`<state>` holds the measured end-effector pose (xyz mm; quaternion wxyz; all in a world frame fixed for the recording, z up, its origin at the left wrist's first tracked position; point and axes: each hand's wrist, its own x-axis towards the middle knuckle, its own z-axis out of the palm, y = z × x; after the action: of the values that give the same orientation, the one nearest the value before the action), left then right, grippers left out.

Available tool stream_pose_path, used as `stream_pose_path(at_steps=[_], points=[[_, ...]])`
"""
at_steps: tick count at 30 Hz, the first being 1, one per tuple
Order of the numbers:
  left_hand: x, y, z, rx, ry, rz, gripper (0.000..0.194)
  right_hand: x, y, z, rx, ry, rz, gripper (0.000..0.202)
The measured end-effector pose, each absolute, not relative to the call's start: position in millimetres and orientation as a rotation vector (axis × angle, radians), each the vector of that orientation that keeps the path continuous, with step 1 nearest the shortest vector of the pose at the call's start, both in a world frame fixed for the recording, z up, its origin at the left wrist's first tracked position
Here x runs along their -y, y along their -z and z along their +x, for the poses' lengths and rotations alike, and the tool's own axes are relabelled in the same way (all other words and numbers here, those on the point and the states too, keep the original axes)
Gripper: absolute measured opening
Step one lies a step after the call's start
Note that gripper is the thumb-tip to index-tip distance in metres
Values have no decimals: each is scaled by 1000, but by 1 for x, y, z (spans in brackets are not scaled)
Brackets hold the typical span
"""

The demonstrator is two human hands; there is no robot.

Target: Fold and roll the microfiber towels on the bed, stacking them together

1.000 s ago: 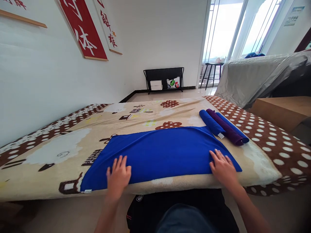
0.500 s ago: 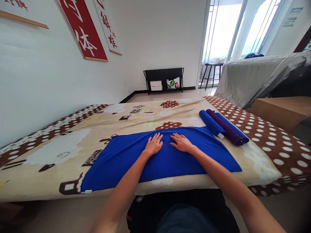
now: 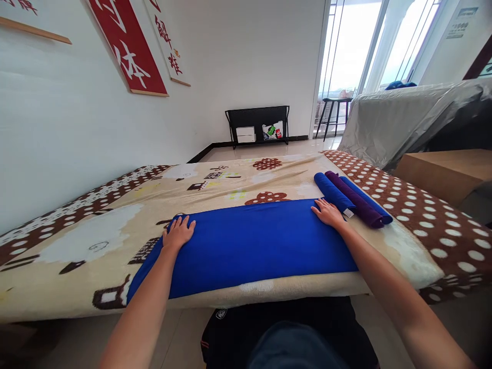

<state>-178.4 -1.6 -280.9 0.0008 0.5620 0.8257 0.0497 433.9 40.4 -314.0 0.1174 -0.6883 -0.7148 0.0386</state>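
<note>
A blue towel (image 3: 253, 241) lies spread along the near edge of the bed, its surface mostly smooth. Flat on its far left corner rests my left hand (image 3: 179, 233), fingers spread. My right hand (image 3: 327, 211) presses on the far right corner with fingers apart, close to a rolled blue towel (image 3: 333, 192) that has a white tag. Beside that roll lie a rolled purple towel (image 3: 355, 201) and another rolled blue towel (image 3: 378, 207), partly hidden behind the purple one. My left forearm covers part of the spread towel's left side.
The bed has a cream patterned blanket (image 3: 88, 277) with a brown dotted border (image 3: 434, 225). A cardboard box (image 3: 442, 169) and a plastic-covered piece of furniture (image 3: 384, 120) stand at right. A black rack (image 3: 257, 120) is against the back wall, and a stool (image 3: 333, 115) stands by the window.
My hands have slid apart from the towel's middle, the left one to the left corner and the right one to the right corner. Creases in the towel have flattened out.
</note>
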Motion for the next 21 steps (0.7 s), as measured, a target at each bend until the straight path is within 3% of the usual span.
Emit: stream_pose_path(at_steps=[14, 21], points=[[7, 275, -181, -2679, -189, 1670, 73, -38, 311, 439, 2095, -83, -1980, 62], [-3, 276, -63, -2353, -197, 2062, 63, -34, 299, 374, 2199, -96, -1847, 54]])
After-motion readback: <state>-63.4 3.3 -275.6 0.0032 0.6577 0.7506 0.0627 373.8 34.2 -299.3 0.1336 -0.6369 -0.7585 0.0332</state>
